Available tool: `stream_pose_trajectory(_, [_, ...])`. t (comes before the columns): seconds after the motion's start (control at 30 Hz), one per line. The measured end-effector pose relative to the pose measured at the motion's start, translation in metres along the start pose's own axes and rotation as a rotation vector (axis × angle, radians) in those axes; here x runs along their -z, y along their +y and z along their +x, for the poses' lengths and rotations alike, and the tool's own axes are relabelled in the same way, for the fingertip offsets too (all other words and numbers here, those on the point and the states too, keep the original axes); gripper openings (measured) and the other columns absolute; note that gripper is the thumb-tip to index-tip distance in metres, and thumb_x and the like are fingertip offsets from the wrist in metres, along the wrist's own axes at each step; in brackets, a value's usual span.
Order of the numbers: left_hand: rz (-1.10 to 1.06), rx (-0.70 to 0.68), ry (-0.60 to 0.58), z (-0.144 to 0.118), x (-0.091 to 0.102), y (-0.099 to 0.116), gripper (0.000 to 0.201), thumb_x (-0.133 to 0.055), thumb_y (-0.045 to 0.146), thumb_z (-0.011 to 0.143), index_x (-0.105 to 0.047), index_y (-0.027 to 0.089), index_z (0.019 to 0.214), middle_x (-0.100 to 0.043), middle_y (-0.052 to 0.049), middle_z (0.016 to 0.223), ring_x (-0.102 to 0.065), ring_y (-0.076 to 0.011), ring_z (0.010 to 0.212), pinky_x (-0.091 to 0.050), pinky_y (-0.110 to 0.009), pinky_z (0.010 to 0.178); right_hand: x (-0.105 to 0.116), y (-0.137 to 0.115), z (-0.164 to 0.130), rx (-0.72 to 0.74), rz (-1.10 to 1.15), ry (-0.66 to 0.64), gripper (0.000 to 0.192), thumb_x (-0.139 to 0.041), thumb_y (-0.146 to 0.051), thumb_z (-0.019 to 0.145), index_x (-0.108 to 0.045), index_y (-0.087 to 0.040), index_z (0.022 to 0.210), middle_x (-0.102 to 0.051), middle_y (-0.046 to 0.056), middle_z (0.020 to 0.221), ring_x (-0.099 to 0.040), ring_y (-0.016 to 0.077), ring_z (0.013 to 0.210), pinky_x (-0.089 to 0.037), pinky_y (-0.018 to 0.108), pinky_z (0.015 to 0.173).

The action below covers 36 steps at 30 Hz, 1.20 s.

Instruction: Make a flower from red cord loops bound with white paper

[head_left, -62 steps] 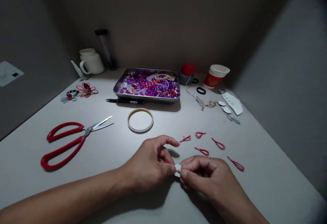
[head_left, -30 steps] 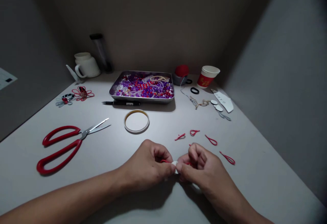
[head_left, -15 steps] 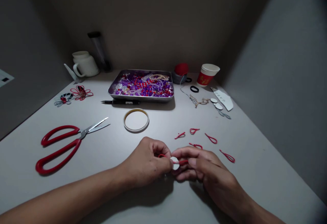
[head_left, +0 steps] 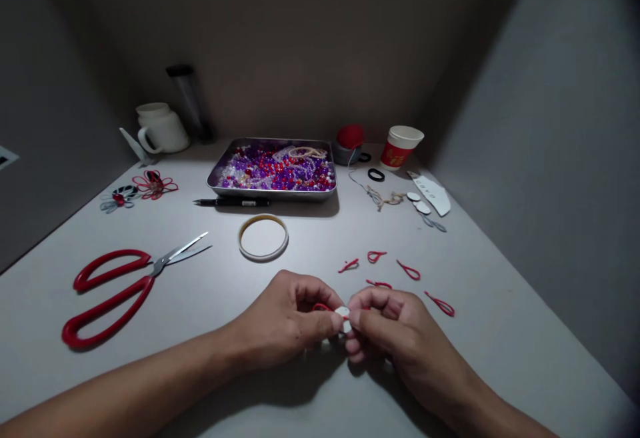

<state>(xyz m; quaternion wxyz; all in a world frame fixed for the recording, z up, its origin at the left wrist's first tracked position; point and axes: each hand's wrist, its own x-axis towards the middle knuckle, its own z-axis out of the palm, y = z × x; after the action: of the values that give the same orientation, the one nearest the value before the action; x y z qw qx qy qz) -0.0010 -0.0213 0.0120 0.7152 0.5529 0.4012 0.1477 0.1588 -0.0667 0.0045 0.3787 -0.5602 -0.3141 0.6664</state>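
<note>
Between my two hands is a small white disc (head_left: pixel 343 311) with red cord (head_left: pixel 321 307) across it. The thumb and fingers of my left hand (head_left: pixel 295 315) pinch the disc's left side, and a bit of cord loops out within that grip. Against the disc's right edge, my right hand (head_left: pixel 387 325) presses thumb and forefinger together on the cord and disc; the exact hold is partly hidden by the fingers. Just beyond my right hand lie several short red cord loops (head_left: pixel 410 270) on the table.
Red-handled scissors (head_left: pixel 157 268) lie partly open at left, with a tape roll (head_left: pixel 241 245) nearby. Behind are a pen (head_left: pixel 233 203), a metal tray (head_left: pixel 270 195) of beads, yarn (head_left: pixel 350 137), a paper cup (head_left: pixel 400 148), a white jug (head_left: pixel 165 133) and cord flowers (head_left: pixel 155 185).
My right hand has moved its fingertips in against the disc, closing over the red cord that stretched rightward. The left hand keeps its pinch. The whole view has shifted slightly.
</note>
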Motion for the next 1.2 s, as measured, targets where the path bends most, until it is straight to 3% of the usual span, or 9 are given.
stream_pose_trajectory(0.13, [-0.021, -0.051, -0.062, -0.002, 0.002, 0.001, 0.027, -0.063, 0.035, 0.070, -0.063, 0.010, 0.081, -0.055, 0.000, 0.062, -0.044, -0.0071, 0.050, -0.036, -0.018, 0.046, 0.000, 0.000, 0.001, 0.000, 0.096, 0.006, 0.018, -0.068, -0.028, 0.060, -0.057, -0.014, 0.061, -0.061, -0.001, 0.050, -0.057, 0.0106, 0.046, -0.048, 0.024, 0.049])
stream_pose_trajectory(0.3, [0.025, 0.011, 0.071, 0.000, -0.003, -0.002, 0.023, -0.065, 0.033, 0.066, -0.057, 0.012, 0.066, -0.049, 0.003, 0.049, -0.039, -0.0064, 0.042, -0.030, -0.018, 0.040, -0.001, 0.000, -0.001, -0.012, -0.004, 0.016, 0.020, -0.071, -0.029, 0.060, -0.058, -0.013, 0.061, -0.060, 0.000, 0.049, -0.056, 0.0106, 0.045, -0.047, 0.024, 0.049])
stream_pose_trajectory(0.53, [0.056, 0.019, 0.171, 0.001, -0.004, -0.002, 0.014, -0.059, 0.024, 0.067, -0.053, 0.014, 0.060, -0.043, 0.007, 0.040, -0.033, -0.0048, 0.036, -0.023, -0.017, 0.037, 0.005, 0.006, -0.003, 0.053, 0.180, -0.192, 0.031, -0.058, -0.039, 0.075, -0.067, -0.010, 0.079, -0.066, 0.009, 0.069, -0.063, 0.0173, 0.063, -0.050, 0.031, 0.059])
stream_pose_trajectory(0.73, [0.078, 0.034, 0.134, 0.001, -0.004, 0.002, 0.017, -0.061, 0.026, 0.065, -0.053, 0.013, 0.059, -0.042, 0.006, 0.042, -0.033, -0.0049, 0.037, -0.022, -0.017, 0.037, -0.001, 0.003, -0.002, 0.059, -0.010, -0.098, 0.016, -0.064, -0.026, 0.067, -0.058, -0.012, 0.061, -0.059, 0.001, 0.055, -0.055, 0.0105, 0.046, -0.045, 0.023, 0.046])
stream_pose_trajectory(0.97, [-0.103, -0.114, -0.014, 0.000, 0.001, -0.004, 0.034, -0.060, 0.043, 0.070, -0.059, 0.010, 0.076, -0.055, -0.002, 0.061, -0.042, -0.0063, 0.045, -0.029, -0.018, 0.042, -0.001, 0.006, 0.001, 0.025, 0.158, -0.008, 0.023, -0.070, -0.031, 0.064, -0.059, -0.012, 0.062, -0.060, 0.000, 0.053, -0.054, 0.0082, 0.044, -0.047, 0.020, 0.046])
stream_pose_trajectory(1.1, [-0.099, -0.118, 0.072, 0.002, -0.005, -0.007, 0.025, -0.064, 0.034, 0.066, -0.057, 0.010, 0.072, -0.052, 0.000, 0.059, -0.039, -0.0060, 0.045, -0.028, -0.018, 0.041, -0.003, 0.008, 0.003, 0.029, 0.229, 0.062, 0.027, -0.073, -0.035, 0.063, -0.060, -0.012, 0.065, -0.061, 0.000, 0.056, -0.055, 0.0081, 0.046, -0.049, 0.021, 0.048])
stream_pose_trajectory(1.2, [-0.078, -0.102, 0.188, 0.003, -0.011, -0.006, 0.015, -0.060, 0.025, 0.065, -0.054, 0.012, 0.061, -0.049, 0.003, 0.052, -0.036, -0.0056, 0.044, -0.027, -0.018, 0.042, -0.006, 0.010, 0.002, 0.035, 0.206, 0.045, 0.028, -0.072, -0.036, 0.064, -0.061, -0.011, 0.067, -0.062, 0.002, 0.059, -0.056, 0.0090, 0.049, -0.049, 0.021, 0.048])
